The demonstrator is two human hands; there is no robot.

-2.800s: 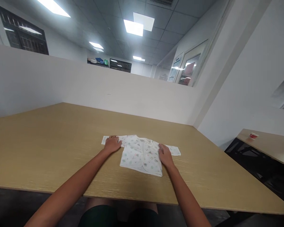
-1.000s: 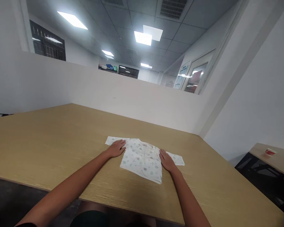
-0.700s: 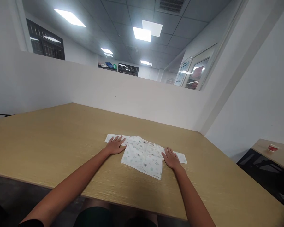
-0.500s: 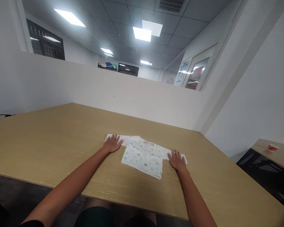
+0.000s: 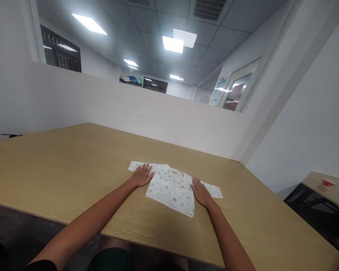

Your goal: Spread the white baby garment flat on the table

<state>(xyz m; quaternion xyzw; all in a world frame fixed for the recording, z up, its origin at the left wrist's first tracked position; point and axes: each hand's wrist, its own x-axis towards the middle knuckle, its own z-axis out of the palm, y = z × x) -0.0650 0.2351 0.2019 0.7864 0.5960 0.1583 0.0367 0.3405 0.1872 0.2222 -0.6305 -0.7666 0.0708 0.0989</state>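
Note:
A small white baby shirt (image 5: pixel 171 190) with a scattered print lies spread flat on the wooden table (image 5: pixel 73 165), both sleeves stretched out sideways. My left hand (image 5: pixel 142 175) rests flat on the left sleeve near the shirt's body, fingers extended. On the other side my right hand (image 5: pixel 201 191) lies flat where the right sleeve joins the body, its fingers pointing up and to the left. Each palm covers part of a sleeve; the cuffs show beyond both hands.
A low white wall with a window above it runs along the table's far edge. To the right stands a lower surface with a red and white cup (image 5: pixel 328 183) on it. The table's near edge lies under my forearms.
Both hands have slid inward along the sleeves, from near the cuffs toward the shirt's body. The shirt stays spread, and the view has shifted slightly.

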